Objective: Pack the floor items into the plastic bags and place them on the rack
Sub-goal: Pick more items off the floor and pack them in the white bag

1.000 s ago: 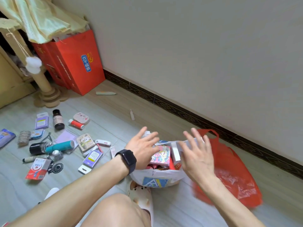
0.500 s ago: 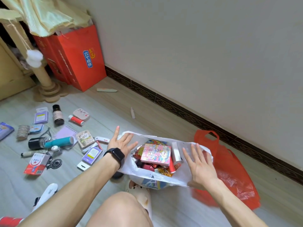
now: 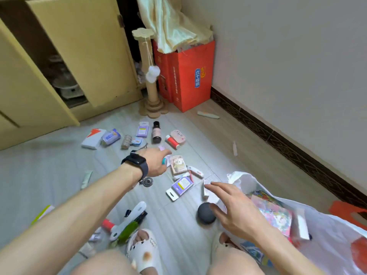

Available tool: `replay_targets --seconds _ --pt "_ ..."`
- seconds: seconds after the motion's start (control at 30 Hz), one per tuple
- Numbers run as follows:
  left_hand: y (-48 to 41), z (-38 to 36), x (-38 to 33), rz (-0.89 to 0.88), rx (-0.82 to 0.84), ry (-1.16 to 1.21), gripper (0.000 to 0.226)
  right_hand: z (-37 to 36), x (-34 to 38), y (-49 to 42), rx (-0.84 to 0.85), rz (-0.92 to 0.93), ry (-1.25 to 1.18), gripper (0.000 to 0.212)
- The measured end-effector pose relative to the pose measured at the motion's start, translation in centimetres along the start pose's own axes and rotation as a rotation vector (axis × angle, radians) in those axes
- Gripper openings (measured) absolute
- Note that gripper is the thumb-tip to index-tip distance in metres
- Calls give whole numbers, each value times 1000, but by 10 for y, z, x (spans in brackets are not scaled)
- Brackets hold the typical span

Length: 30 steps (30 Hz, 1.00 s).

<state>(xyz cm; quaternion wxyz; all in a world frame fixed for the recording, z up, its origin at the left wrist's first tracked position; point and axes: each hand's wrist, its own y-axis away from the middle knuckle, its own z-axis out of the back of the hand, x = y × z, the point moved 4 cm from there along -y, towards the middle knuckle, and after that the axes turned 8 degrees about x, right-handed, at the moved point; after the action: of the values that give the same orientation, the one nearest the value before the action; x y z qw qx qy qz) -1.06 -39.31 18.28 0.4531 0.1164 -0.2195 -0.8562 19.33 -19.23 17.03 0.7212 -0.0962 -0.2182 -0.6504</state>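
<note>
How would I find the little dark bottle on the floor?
Start at the big red paper bag in the corner and look at the floor before it. The dark bottle stands between a purple card pack and a pink oval case; it alone is dark brown, black-capped and upright.

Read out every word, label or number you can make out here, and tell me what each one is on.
"六个核桃", white on a blue label on the red gift bag; lower characters blurred.
Purple card pack: print too small.
Dark bottle: label blurred.
Nothing else readable.
</note>
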Motion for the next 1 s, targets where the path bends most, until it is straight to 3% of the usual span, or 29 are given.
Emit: replay_targets --seconds 0.17,0.33,0.47,0.57,0.7,0.83,0.9,1.0 --pt "20 -120 87 240 204 185 65 -80 2 -68 299 -55 74 65" --pt "23 -219 112 385 357 350 73 -146 -28 -125 593 -317 157 80" --pt "10 -259 115 419 365 494 72 -163 -60 -164 510 -590 125 88" --pt "-3 -276 114 390 339 475 65 -178 -78 -176 455 -730 17 85" --pt "-19 -287 107 346 330 502 52 -201 -81 -175 415 -745 -8 68" --pt "-36 -280 111 394 202 551 39 -204 -76 -182 196 -738 -196 34" --pt "-42 -265 118 407 107 632 40 -195 -70 -186 117 -737 -328 39" --pt "-49 -227 125 404 -39 809 34 -169 -41 -183 87 -646 -741 42"
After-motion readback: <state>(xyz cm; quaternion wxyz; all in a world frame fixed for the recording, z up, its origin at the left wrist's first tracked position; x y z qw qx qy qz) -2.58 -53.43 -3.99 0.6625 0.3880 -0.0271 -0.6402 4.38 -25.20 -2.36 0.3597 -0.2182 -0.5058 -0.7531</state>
